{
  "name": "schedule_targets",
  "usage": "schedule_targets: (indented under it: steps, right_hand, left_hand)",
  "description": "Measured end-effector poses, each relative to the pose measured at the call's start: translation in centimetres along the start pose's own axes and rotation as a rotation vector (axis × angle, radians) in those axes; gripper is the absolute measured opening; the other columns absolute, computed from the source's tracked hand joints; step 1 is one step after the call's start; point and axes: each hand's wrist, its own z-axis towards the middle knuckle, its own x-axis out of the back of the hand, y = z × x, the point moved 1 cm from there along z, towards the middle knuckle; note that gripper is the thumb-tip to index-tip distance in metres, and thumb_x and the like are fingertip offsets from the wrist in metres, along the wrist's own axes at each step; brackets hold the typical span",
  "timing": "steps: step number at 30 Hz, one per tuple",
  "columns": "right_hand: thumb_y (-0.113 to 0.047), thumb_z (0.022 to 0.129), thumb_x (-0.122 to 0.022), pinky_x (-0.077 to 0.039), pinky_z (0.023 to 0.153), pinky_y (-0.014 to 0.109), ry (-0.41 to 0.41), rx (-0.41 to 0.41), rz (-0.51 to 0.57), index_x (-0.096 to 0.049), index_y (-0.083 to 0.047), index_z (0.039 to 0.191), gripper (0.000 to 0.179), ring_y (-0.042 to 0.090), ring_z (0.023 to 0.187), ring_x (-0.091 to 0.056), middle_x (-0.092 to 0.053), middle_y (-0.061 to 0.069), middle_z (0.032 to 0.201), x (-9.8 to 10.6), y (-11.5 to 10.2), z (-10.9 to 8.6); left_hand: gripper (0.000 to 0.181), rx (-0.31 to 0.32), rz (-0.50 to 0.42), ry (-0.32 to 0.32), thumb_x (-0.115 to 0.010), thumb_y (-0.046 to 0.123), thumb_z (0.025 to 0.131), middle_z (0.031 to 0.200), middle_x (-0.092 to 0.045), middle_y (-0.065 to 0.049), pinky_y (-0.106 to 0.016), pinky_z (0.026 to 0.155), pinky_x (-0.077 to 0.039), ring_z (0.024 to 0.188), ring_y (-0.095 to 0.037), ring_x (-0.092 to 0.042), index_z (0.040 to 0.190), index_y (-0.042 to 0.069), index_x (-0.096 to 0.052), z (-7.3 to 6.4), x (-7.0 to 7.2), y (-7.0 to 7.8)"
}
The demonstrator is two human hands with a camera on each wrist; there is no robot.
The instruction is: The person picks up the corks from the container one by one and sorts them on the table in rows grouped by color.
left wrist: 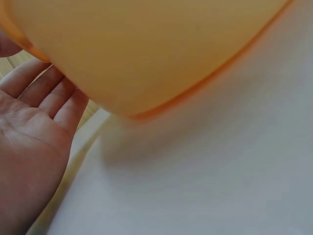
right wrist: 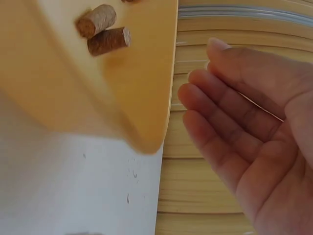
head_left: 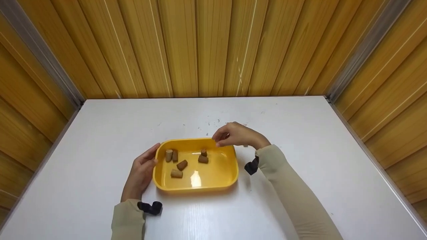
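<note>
A shallow yellow plastic tray (head_left: 213,181) holds several short brown cylinders, cork-like in look. Two of them, a pale one (head_left: 169,155) and a darker one, stand side by side at its left; another pale cylinder (head_left: 176,173) lies nearer the front. Right of the middle, a brown cylinder (head_left: 203,159) touches a smaller-looking one (head_left: 203,152). My left hand (head_left: 141,173) holds the tray's left end, thumb at the rim and fingers along the outside wall. Over the far right corner hovers my right hand (head_left: 238,135), fingers loosely bent; the right wrist view shows nothing between them.
The tray stands on a white table (head_left: 100,133) with small dark specks (head_left: 208,124) behind it. Wood-patterned panels (head_left: 213,50) enclose the table at the back and both sides. A black wrist camera (head_left: 252,166) sits on each sleeve.
</note>
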Motion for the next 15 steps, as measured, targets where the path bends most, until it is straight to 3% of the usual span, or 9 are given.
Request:
schedule_targets:
  steps: [3,9,15]
  right_hand:
    - [-0.016,0.086,-0.070,-0.056,0.086,0.027,-0.047,0.048,-0.002,-0.069,-0.001,0.114,0.031,0.018,0.094,-0.067,-0.071,0.014,0.108,-0.7,-0.6,0.9]
    - [-0.015,0.086,-0.070,-0.056,0.085,0.025,-0.163,0.055,0.013,-0.069,-0.002,0.114,0.030,0.017,0.096,-0.069,-0.072,0.010,0.107,-2.3,-1.5,2.4]
    - [-0.013,0.087,-0.068,-0.055,0.087,0.026,-0.232,0.064,-0.007,-0.066,-0.001,0.119,0.034,0.019,0.101,-0.067,-0.069,0.016,0.115,-3.9,-2.5,3.9]
  left_hand:
    - [0.055,0.004,-0.006,0.004,-0.049,-0.002,0.092,0.155,-0.034,-0.011,-0.021,0.109,-0.038,0.132,-0.003,-0.046,0.146,0.001,-0.037,0.0,0.0,0.0]
    - [0.055,0.016,-0.022,-0.002,-0.046,-0.004,0.092,0.155,-0.034,-0.010,-0.021,0.109,-0.038,0.132,-0.003,-0.045,0.146,0.001,-0.036,0.0,-0.1,0.0]
    - [0.057,0.028,-0.016,-0.037,-0.041,-0.005,0.092,0.156,-0.032,-0.006,-0.020,0.111,-0.035,0.138,-0.004,-0.039,0.148,0.003,-0.033,0.0,-0.2,0.0]
